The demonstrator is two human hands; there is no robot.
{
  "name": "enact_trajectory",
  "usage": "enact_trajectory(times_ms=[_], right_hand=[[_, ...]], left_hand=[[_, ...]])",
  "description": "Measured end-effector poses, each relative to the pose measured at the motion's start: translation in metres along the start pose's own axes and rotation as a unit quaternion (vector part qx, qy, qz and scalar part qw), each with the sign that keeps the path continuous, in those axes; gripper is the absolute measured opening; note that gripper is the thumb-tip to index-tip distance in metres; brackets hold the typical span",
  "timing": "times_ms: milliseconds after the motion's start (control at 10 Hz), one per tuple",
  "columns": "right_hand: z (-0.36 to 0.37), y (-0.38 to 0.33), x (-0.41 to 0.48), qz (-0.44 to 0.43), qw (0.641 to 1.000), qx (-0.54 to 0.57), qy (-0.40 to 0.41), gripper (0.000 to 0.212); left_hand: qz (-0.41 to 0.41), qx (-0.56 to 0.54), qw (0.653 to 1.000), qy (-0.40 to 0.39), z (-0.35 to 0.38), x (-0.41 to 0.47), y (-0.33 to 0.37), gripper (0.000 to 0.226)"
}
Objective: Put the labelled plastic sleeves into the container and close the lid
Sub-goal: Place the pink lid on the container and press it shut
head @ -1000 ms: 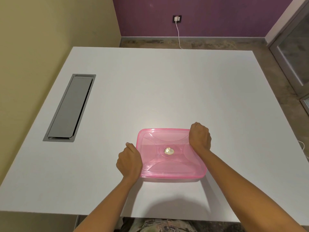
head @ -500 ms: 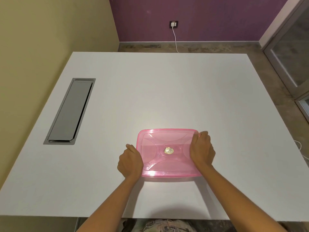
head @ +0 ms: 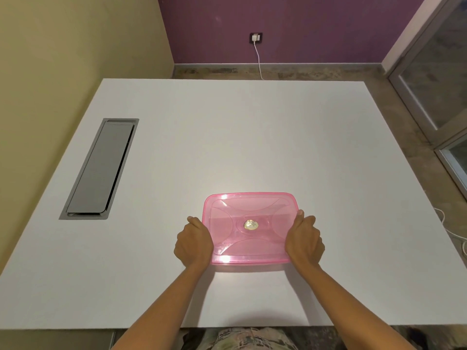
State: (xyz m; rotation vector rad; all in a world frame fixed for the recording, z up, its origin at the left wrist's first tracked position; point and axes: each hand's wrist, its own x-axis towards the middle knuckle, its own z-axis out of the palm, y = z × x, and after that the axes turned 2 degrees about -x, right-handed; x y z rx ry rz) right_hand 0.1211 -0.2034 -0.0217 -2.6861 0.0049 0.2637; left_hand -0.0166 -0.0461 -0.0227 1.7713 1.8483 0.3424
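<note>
Container (head: 249,228), translucent pink, lid on, both hands curled against its short sides

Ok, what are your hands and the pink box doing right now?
Left hand and right hand closed on the short sides of the pink container. Lid on, looks flush. No sleeves showing. White table around it bare, nothing blocking.
</note>
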Motion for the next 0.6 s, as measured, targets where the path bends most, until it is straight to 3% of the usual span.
enact_trajectory(times_ms=[200, 300, 400, 500, 600], right_hand=[[-0.002, -0.002, 0.000, 0.004, 1.000, -0.026, 0.012, 0.049], [-0.005, -0.005, -0.004, -0.011, 0.998, -0.045, 0.032, 0.041], [-0.003, -0.007, -0.005, -0.064, 0.994, -0.055, 0.071, 0.032], [-0.011, -0.012, -0.005, -0.134, 0.987, -0.043, 0.080, 0.029], [-0.011, -0.010, 0.001, -0.185, 0.980, -0.040, 0.064, 0.041]], left_hand=[[-0.004, 0.009, 1.000, -0.008, -0.001, 0.001, 0.000, 0.063], [0.032, -0.004, 0.999, 0.001, -0.004, -0.003, 0.003, 0.051], [0.142, -0.030, 0.989, 0.009, -0.006, -0.005, 0.006, 0.031], [0.262, -0.052, 0.963, -0.037, -0.012, -0.004, 0.010, 0.034], [0.284, -0.061, 0.954, -0.070, -0.012, -0.002, 0.007, 0.046]])
